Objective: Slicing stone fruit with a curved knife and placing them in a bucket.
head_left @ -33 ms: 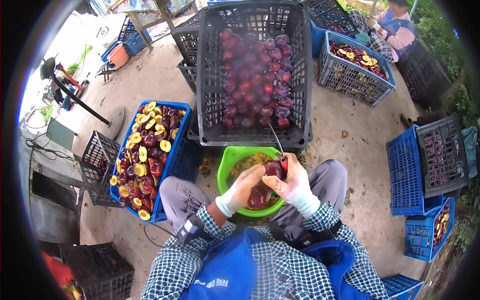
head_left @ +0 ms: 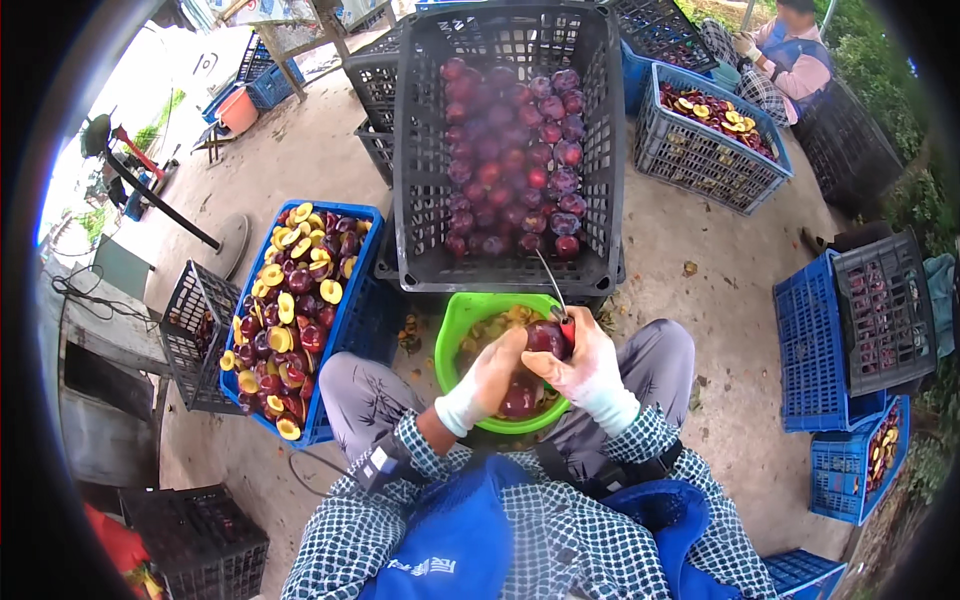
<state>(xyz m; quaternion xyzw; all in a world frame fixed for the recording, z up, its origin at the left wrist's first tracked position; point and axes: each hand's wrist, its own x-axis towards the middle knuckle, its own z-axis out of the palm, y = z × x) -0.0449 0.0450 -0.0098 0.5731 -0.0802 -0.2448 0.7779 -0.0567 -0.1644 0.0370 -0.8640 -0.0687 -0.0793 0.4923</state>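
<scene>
Over a green basin [head_left: 447, 345], my left hand [head_left: 487, 382] in a pale glove is closed around a dark red plum [head_left: 545, 340]. My right hand [head_left: 592, 372], gloved too, grips the red handle of a knife with a thin curved blade [head_left: 551, 277]; the blade points up and away from me. The right thumb lies against the plum. A second dark plum [head_left: 518, 398] shows just below my hands; whether a finger touches it I cannot tell. Yellowish pieces and liquid show inside the basin.
A black crate [head_left: 405, 190] of whole plums stands beyond the basin. To the left, a blue crate [head_left: 228, 400] is heaped with cut plums. Another crate of cut plums [head_left: 690, 165] stands far right, near a seated person [head_left: 795, 65]. Stacked crates [head_left: 808, 340] line the right side.
My left hand has shifted very slightly to the right, and the lower plum shows a little further right. The knife and my right hand are nearly unmoved.
</scene>
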